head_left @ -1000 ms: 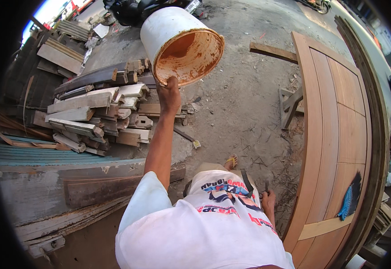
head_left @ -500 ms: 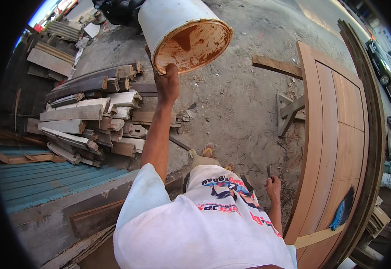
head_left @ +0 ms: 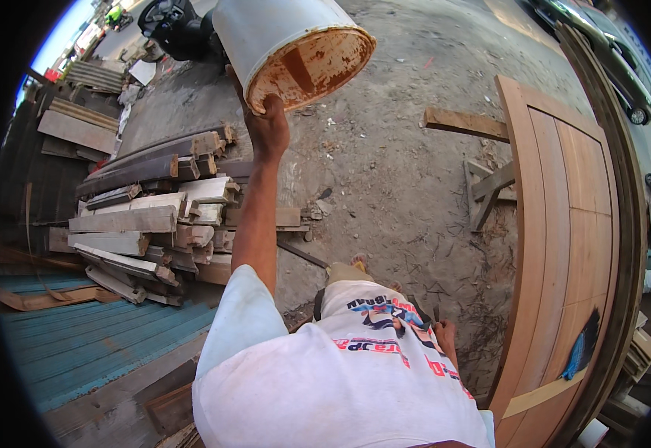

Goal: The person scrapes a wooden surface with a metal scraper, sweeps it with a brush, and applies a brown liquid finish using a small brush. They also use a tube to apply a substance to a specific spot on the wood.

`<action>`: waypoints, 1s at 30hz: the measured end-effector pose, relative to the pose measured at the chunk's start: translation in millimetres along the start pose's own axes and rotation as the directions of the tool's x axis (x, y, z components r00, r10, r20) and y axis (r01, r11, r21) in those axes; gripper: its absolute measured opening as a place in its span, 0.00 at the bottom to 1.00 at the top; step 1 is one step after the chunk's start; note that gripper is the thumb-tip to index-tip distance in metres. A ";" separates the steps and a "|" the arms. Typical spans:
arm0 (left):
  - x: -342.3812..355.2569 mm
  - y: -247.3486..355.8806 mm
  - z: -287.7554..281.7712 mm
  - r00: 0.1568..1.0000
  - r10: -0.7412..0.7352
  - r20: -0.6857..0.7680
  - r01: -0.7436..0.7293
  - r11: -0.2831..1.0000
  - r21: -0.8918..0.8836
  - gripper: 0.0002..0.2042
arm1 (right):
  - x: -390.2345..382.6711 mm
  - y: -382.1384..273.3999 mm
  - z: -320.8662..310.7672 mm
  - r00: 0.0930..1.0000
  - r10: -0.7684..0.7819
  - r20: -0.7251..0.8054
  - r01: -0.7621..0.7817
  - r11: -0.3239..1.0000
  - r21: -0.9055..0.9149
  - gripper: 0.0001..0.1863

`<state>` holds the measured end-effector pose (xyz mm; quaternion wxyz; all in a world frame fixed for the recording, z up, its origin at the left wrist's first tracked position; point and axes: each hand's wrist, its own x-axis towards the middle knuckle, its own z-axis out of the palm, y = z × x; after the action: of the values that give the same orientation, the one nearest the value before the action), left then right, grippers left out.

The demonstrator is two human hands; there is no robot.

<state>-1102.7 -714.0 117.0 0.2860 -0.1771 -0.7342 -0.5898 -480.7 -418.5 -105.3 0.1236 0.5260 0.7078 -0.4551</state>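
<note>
My left hand [head_left: 267, 128] is raised on a stretched-out arm and grips a white bucket [head_left: 269, 33] by its lower edge. The bucket is tilted, and the round end toward me is smeared orange-brown; I cannot tell whether it is the mouth or the base. The top of the picture cuts off its far end. Low by my side, my right hand [head_left: 447, 334] is closed around a thin, dark, narrow tool [head_left: 436, 312] whose kind I cannot make out. My shirt partly hides this hand.
Stacked wood offcuts [head_left: 139, 216] lie left, above blue corrugated sheets [head_left: 116, 340]. At right, a wooden panel door [head_left: 556, 246] stands by a timber frame, a blue-handled brush [head_left: 580, 351] on it. A motorcycle [head_left: 172, 30] and car [head_left: 609, 52] are farther off.
The bucket and my left hand have shifted slightly left and up in view. My right hand has come closer to my shirt and shows less. The surroundings have shifted as my head moved.
</note>
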 end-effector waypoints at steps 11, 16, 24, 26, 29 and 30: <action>39.1 -43.9 28.1 1.000 0.025 0.002 -0.025 0.999 -0.034 0.20 | -16.2 13.4 7.0 0.999 0.025 -0.020 -0.025 1.000 -0.019 0.21; 58.7 -69.6 38.5 1.000 0.031 -0.002 -0.031 0.999 -0.029 0.22 | -13.6 24.3 11.6 0.998 0.009 -0.061 -0.012 0.998 -0.055 0.21; 77.9 -96.4 51.6 0.999 0.029 -0.016 -0.029 0.999 -0.027 0.26 | -38.2 0.5 18.9 0.985 0.055 -0.166 -0.048 0.998 0.046 0.18; 79.5 -100.0 54.0 0.999 0.029 -0.018 -0.029 0.999 -0.027 0.27 | -41.2 5.3 20.3 0.982 0.036 -0.184 -0.036 0.999 0.002 0.19; 82.1 -103.1 54.0 0.999 0.026 -0.020 -0.027 0.999 -0.029 0.29 | -41.6 20.2 23.2 0.983 0.010 -0.185 -0.018 0.999 -0.041 0.20; 82.6 -103.6 53.9 0.999 0.026 -0.021 -0.026 0.999 -0.029 0.29 | -41.5 25.9 25.8 0.981 0.012 -0.192 -0.017 1.000 -0.024 0.20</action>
<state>-1239.9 -693.3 82.1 0.2984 -0.1847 -0.7202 -0.5985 -449.1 -463.9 -105.8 0.0647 0.5710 0.7182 -0.3924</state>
